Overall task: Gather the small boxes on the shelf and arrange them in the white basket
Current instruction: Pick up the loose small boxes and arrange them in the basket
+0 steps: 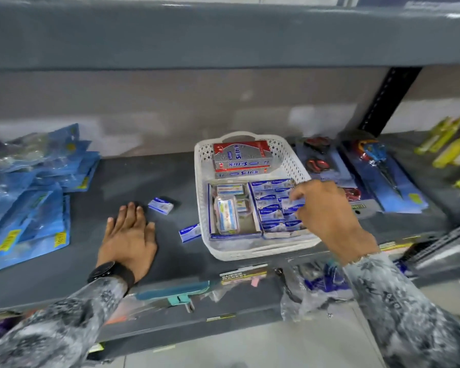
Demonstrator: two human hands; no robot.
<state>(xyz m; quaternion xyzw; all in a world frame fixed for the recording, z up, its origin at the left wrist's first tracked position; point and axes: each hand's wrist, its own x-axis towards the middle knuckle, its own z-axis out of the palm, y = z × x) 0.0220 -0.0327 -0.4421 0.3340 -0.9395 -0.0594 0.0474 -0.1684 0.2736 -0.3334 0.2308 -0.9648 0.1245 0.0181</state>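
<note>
The left hand (129,235) lies spread flat on the shelf (170,181); the right hand (327,208) pinches a small blue box (292,203) over the white basket (250,251). Two loose boxes (160,205) lie between them.

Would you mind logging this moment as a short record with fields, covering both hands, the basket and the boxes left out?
left hand: flat on the shelf, palm down, empty
right hand: over the basket, pinching a small box
basket: white, holds rows of small blue boxes on the right, clear cases on the left, red-and-silver cartons at the back
loose boxes: two on the shelf, one by the left fingertips, one against the basket's left wall
</note>
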